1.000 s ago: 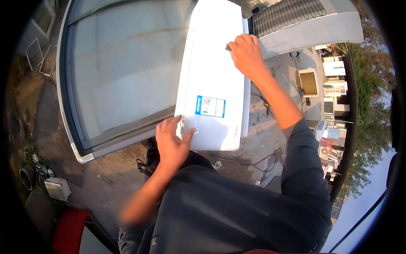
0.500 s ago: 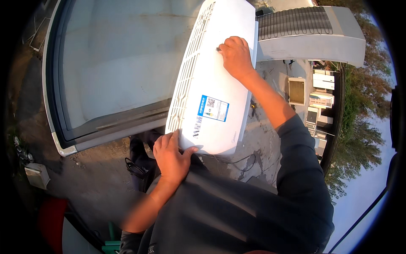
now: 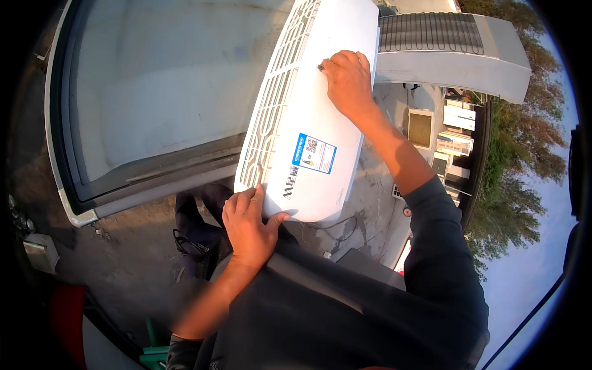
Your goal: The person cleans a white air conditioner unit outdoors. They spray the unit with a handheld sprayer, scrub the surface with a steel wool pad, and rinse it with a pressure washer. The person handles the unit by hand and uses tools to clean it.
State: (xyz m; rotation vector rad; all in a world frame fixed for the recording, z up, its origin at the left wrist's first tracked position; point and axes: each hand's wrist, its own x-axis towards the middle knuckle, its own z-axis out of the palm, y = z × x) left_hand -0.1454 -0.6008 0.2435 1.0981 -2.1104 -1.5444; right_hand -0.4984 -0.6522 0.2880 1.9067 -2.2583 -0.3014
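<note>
A long white air conditioner indoor unit [image 3: 320, 117] lies tilted in front of me, its slatted grille [image 3: 271, 111] facing left. A blue and white label [image 3: 316, 154] is stuck near its close end. My left hand [image 3: 250, 222] is wrapped round the near left corner, with the fingers along the grille edge and the thumb on the end. Farther up, my right hand [image 3: 349, 83] rests on the smooth front panel. Its fingertips pinch a small dark piece [image 3: 320, 67] against the panel; what it is I cannot make out.
To the left stands a big pale appliance body with a dark-edged rim [image 3: 68, 185]. A grey cabinet with coiled tubing on its back [image 3: 453, 65] lies at the far right. More used appliances [image 3: 453, 142] line the yard; a cable [image 3: 339, 231] trails on the ground by the unit.
The view has shifted slightly, and the unit's grille now shows wider. Both hands keep nearly the same places on the unit, the right still pinching the small dark piece.
</note>
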